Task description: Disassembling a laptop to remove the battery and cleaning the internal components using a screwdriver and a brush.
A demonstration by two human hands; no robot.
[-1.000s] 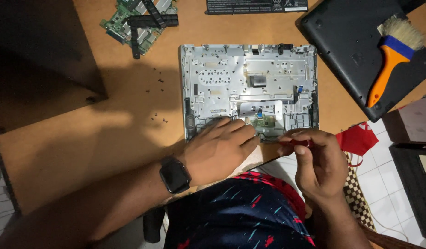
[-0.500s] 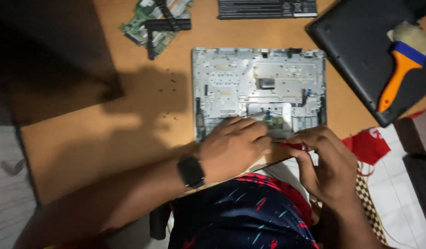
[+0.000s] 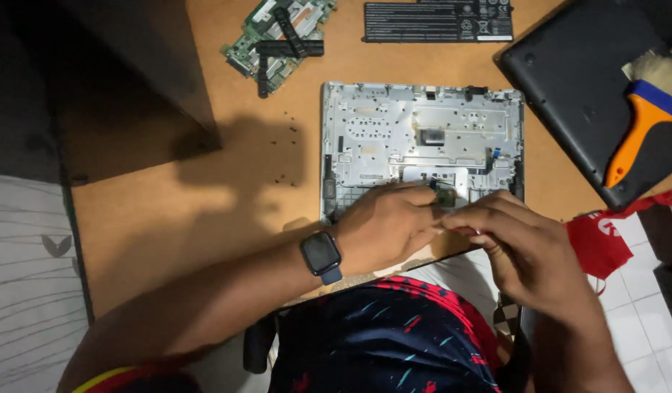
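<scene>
- On the orange-brown wooden desk [image 3: 205,218] lies a stripped laptop chassis [image 3: 423,138], a flat silvery metal panel stamped with rows of small holes, its near edge close to the desk's front edge.
- Left hand [image 3: 383,225], smartwatch [image 3: 321,256] on its wrist, rests palm down on the chassis's near edge, fingers curled and pressed together.
- Right hand [image 3: 521,247] meets it from the right, fingertips bunched as if pinching something small and reddish; what it is I cannot tell, it is blurred.
- Both hands cover the chassis's front strip, hiding what sits under them.
- Behind, at the far edge: a green circuit board [image 3: 278,36] with black strips across it, and a long black battery [image 3: 438,22].
- To the right, a matte black laptop cover [image 3: 576,80] carries an orange-handled brush [image 3: 641,124] with pale bristles.
- Red cloth [image 3: 601,236] hangs off the desk's right corner, just beside the right hand.
- Tiny dark screws [image 3: 289,131] dot the bare wood left of the chassis, where open desk remains.
</scene>
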